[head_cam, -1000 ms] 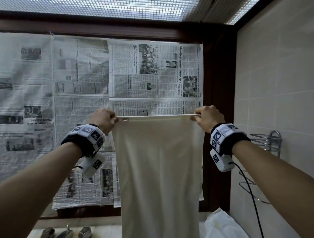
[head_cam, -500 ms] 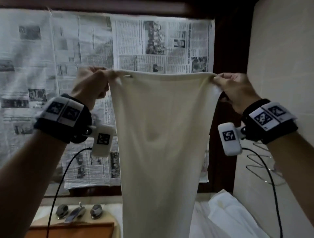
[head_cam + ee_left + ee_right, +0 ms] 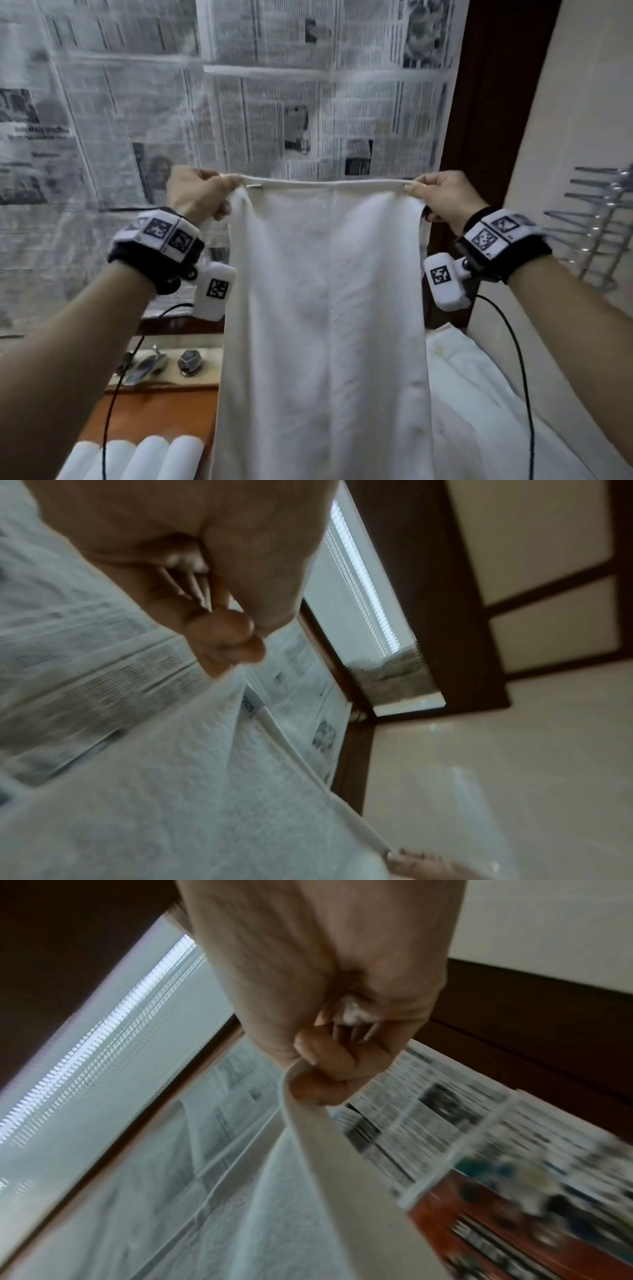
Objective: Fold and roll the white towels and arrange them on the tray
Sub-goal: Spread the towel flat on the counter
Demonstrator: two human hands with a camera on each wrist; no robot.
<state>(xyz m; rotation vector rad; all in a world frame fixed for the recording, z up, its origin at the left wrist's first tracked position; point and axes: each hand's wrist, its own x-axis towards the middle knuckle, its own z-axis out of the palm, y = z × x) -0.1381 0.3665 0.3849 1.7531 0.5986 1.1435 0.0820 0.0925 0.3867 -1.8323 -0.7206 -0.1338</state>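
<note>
The left hand (image 3: pixel 198 198) and right hand (image 3: pixel 445 200) hold a white towel (image 3: pixel 325 308) up by its two top corners, well apart, so the top hem runs nearly level between them. Each hand pinches its corner with curled fingers and thumb; the left wrist view shows the thumb and fingertips (image 3: pixel 226 634) closed on the cloth, and the right wrist view shows the fingers (image 3: pixel 325 1064) clamped on the hem in the same way. The towel hangs straight down in one long panel, its lower end out of sight at the near edge of the head view. A small label (image 3: pixel 253 186) sits at the hem just beside the left hand.

At the near left, four rolled towels (image 3: pixel 137 459) lie side by side, touching, on a brown tray (image 3: pixel 154 414). Beyond the tray, at the far left, stand metal tap fittings (image 3: pixel 164 359). At the near right lies a heap of loose white cloth (image 3: pixel 496 411). Newspaper (image 3: pixel 274 102) covers the far wall behind the towel, with a dark wooden frame (image 3: pixel 486 120) to its right. A wire rack (image 3: pixel 596 222) is fixed to the pale wall on the far right. Each wrist carries a black band with marker tags and a white camera.
</note>
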